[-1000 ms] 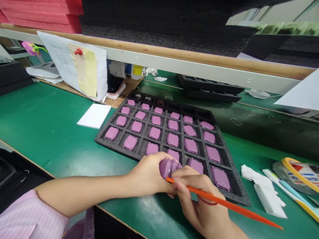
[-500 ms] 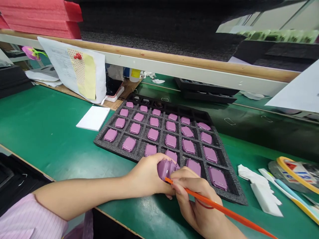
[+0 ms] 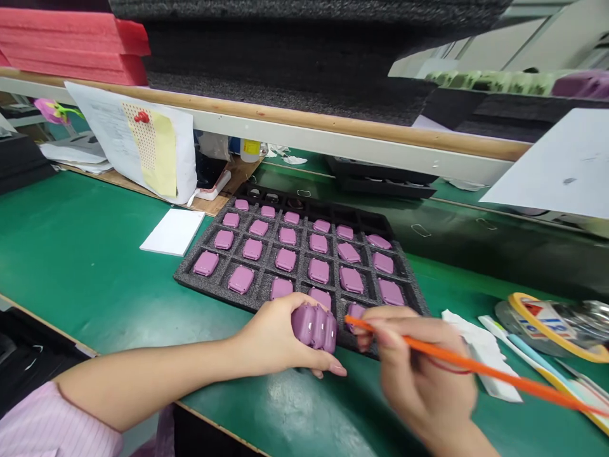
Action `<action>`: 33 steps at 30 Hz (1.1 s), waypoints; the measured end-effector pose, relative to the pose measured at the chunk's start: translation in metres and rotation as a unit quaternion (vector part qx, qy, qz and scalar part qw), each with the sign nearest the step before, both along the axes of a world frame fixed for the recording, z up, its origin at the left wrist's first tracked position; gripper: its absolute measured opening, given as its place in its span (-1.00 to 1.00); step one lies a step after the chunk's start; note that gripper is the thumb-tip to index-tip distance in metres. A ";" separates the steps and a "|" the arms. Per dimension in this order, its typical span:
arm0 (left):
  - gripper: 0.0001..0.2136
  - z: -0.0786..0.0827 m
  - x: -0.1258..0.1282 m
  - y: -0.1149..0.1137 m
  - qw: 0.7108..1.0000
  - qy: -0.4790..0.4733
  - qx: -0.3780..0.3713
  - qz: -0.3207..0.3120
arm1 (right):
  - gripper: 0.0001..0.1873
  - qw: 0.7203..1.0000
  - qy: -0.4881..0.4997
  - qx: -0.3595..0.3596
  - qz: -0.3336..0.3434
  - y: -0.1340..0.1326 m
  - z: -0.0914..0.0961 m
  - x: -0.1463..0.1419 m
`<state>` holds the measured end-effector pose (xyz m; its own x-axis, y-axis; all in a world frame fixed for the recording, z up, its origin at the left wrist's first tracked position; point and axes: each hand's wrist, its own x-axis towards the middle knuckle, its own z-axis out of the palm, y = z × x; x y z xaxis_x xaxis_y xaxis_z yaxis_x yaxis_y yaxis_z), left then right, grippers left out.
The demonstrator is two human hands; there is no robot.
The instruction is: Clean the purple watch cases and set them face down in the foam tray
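My left hand (image 3: 276, 333) is closed round a short stack of glossy purple watch cases (image 3: 314, 327), above the front edge of a black foam tray (image 3: 266, 293). Rows of similar purple cases, such as this one (image 3: 242, 279), lie in the tray's compartments. A thin orange stick (image 3: 457, 362) is pinched in my right hand (image 3: 419, 362), which is blurred. Its tip lies over a purple case (image 3: 353, 312) at the tray's front; whether my fingers touch that case I cannot tell. The right hand covers the tray's front right corner.
A white pad (image 3: 174, 231) lies left of the tray. On the right are crumpled white tissue (image 3: 490, 362), a toothbrush (image 3: 518, 352) and a clear jar with a yellow ring (image 3: 547, 327). A wood-edged shelf (image 3: 304, 127) crosses above, bearing black and red foam.
My right hand, with the orange stick, has moved right, away from the stack in my left hand to the tray's front. More of the stack now shows, and my left thumb is extended.
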<state>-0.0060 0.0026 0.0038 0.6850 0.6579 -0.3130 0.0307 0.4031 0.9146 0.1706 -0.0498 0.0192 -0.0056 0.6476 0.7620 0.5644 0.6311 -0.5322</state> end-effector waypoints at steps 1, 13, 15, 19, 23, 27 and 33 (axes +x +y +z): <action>-0.43 0.001 -0.001 0.000 1.000 0.004 0.007 -0.003 | -0.91 0.998 0.014 -0.005 -0.053 -0.001 0.007 0.010; -0.39 0.006 -0.005 0.005 0.981 0.111 0.159 0.003 | -0.58 0.796 -0.198 -0.447 -0.357 -0.043 -0.011 0.127; -0.40 0.009 -0.005 0.005 0.981 0.117 0.153 0.008 | -0.59 0.783 -0.198 -0.435 -0.398 -0.052 -0.006 0.136; -0.40 0.011 -0.005 0.005 0.985 0.110 0.135 0.003 | -0.64 0.758 -0.206 -0.399 -0.472 -0.061 0.006 0.151; -0.39 0.011 -0.004 0.004 0.986 0.106 0.129 0.003 | -0.64 0.774 -0.230 -0.397 -0.437 -0.056 -0.008 0.155; -0.39 0.009 -0.004 0.004 0.984 0.105 0.145 0.006 | -0.62 0.781 -0.252 -0.380 -0.427 -0.052 -0.015 0.151; -0.38 0.006 -0.006 0.006 0.985 0.089 0.148 -0.007 | -0.73 0.922 -0.211 -0.176 -0.273 -0.045 0.013 0.088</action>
